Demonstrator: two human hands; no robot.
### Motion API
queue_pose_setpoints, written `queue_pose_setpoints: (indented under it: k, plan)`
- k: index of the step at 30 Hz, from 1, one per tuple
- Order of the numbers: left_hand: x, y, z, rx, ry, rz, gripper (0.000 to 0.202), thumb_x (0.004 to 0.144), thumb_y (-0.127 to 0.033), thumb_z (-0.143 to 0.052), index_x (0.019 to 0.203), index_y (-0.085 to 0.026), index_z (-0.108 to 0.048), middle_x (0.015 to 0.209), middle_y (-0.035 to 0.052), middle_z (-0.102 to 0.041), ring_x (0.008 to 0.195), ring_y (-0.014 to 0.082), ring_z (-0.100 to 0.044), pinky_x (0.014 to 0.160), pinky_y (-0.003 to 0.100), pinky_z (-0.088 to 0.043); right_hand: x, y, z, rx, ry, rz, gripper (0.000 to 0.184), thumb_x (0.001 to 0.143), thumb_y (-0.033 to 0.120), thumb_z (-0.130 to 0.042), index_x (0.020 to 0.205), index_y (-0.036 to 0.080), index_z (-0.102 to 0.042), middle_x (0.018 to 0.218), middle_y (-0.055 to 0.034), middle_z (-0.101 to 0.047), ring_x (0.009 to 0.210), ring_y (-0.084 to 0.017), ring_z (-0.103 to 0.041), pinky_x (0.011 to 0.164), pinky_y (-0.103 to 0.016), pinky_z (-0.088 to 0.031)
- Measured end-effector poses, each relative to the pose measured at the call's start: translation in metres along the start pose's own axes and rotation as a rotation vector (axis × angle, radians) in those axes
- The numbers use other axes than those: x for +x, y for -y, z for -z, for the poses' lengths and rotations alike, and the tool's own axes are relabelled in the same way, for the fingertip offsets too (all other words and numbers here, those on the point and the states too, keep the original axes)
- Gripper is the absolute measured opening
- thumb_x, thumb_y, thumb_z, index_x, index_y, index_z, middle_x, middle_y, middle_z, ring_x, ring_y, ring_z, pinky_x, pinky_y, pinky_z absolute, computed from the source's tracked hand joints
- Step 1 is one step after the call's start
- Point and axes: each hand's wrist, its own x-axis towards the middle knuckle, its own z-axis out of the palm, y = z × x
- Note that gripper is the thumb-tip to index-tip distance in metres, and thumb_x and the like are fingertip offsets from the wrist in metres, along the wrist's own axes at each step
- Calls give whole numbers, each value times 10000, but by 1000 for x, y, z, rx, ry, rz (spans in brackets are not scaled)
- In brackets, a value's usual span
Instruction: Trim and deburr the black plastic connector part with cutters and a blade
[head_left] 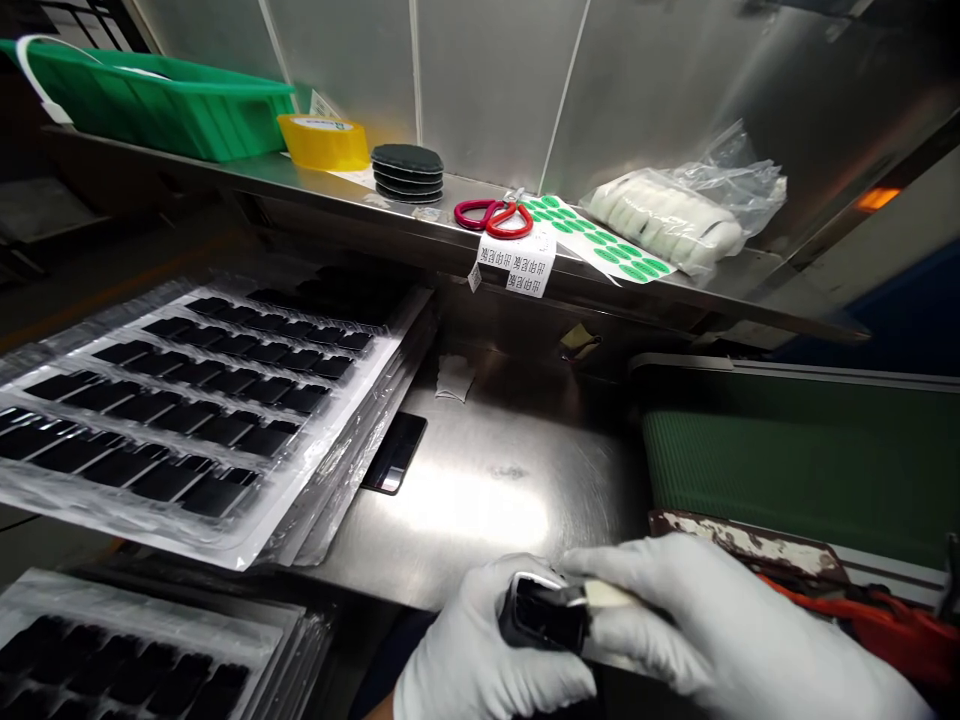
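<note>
Far left, 9 o'clock: stacked clear trays of small black parts, tilted on the steel surface; a second stack at 7 o'clock. One loose black part lies flat just beside the upper stack's right edge.

Shelf at 12 o'clock: green bin, yellow tape roll, black discs, red-handled scissors, green label sheet, bagged white pads.

Bottom centre, 6 o'clock: left hand, gloved, fingers curled around a small black part, held just above the surface's near edge. Right hand, gloved, fingers pressed together, pinching a pale-tipped tool whose tip touches the part's right side.

Judgement: the work goes best if the left grip is steady and sits on the part's edges only, and the tool contact is light and square. A slip could mark the face.

Right, 3 o'clock: green conveyor belt; red-orange cabling near the right wrist.
</note>
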Motion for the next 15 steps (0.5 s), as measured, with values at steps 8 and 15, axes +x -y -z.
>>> queue_pose_setpoints:
  k: [8,15]
  plan:
    - [-10,1,1,260,-186,240,180,603,-195,-744,762,-134,-686,696,-12,-598,661,99,-518,557,191,-336,-7,-21,-15,2,-111,130,246,974,266,-357,923,242,-596,839,13,-669,674,-101,-621,569,-211,-441]
    - [-8,-9,-21,409,-296,453,210,504,-101,-704,697,-183,-685,639,-37,-599,629,120,-548,494,190,-288,-2,8,-7,-519,25,188,232,784,129,-492,966,263,-543,650,66,-608,453,-167,-566,450,-317,-194]
